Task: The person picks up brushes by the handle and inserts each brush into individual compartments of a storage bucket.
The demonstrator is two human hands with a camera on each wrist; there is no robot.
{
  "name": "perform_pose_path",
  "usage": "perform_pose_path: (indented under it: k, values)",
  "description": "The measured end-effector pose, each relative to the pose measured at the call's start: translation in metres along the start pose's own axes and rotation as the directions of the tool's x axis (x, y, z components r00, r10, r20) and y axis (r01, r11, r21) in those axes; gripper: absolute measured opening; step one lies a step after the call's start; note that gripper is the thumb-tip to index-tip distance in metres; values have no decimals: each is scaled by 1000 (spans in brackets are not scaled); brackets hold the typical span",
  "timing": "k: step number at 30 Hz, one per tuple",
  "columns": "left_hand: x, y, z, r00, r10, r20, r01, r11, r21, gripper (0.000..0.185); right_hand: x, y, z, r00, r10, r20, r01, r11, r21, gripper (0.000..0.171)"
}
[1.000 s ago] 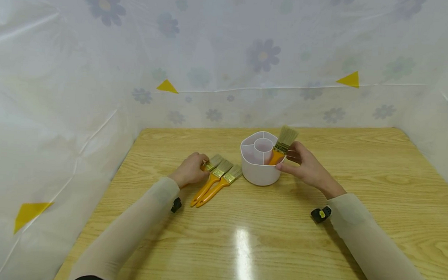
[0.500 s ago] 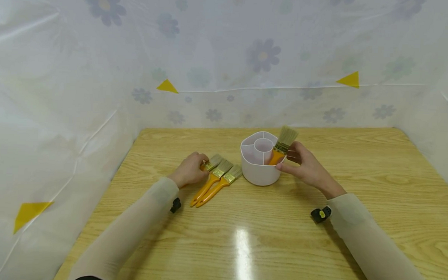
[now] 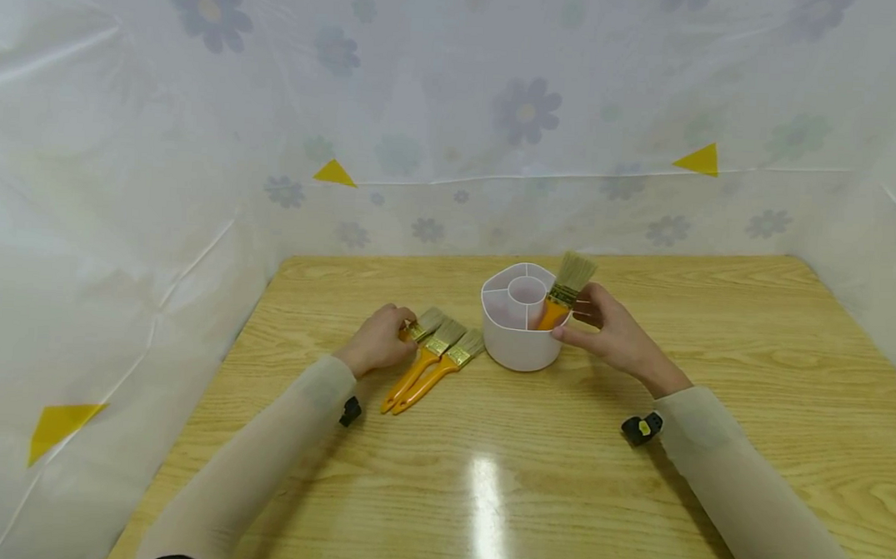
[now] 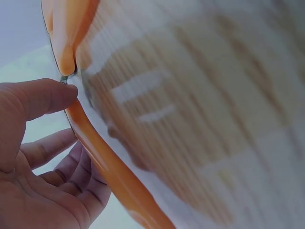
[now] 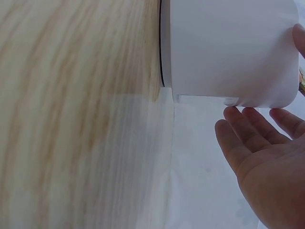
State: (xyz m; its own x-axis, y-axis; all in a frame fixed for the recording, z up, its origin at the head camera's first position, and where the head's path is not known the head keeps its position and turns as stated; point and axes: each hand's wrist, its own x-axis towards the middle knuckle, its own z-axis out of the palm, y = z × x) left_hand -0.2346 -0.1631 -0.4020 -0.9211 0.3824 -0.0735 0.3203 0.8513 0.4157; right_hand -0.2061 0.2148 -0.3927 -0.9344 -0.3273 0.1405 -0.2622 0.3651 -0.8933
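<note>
My left hand (image 3: 378, 339) pinches the leftmost of three paintbrushes near its metal band, thumb above and index finger below the orange handle (image 4: 112, 162). Its bristles (image 3: 430, 318) show past my fingers; the hand covers most of its handle in the head view. Beside it lie a middle paintbrush (image 3: 420, 368) and a right paintbrush (image 3: 438, 381), bristles pointing away. A white divided organizer (image 3: 522, 349) stands just right of them. Another paintbrush (image 3: 572, 277) leans in its right front compartment, bristles up. My right hand (image 3: 612, 337) holds the organizer's right side, thumb at the front rim, fingertips against the wall (image 5: 233, 52).
A wood-grain table (image 3: 559, 484) bears everything. White flower-patterned sheeting (image 3: 456, 105) rises behind it and at both sides, with yellow triangles (image 3: 697, 159) on it. A small black device (image 3: 642, 428) sits at my right wrist.
My left wrist has shifted very slightly. The right hand, the organizer and the brushes stay where they were.
</note>
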Motion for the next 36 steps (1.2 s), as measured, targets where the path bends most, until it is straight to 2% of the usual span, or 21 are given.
perform_pose_path:
  k: [26,36]
  values:
    - [-8,6,-9,999,-6,-31,5,998,-56,49,0,-1,0,1000,-2,2,2,1000,0,73]
    - [-10,10,-16,998,-16,-60,13,999,-48,49,-1,-2,-1,1000,2,1,-2,1000,-3,72]
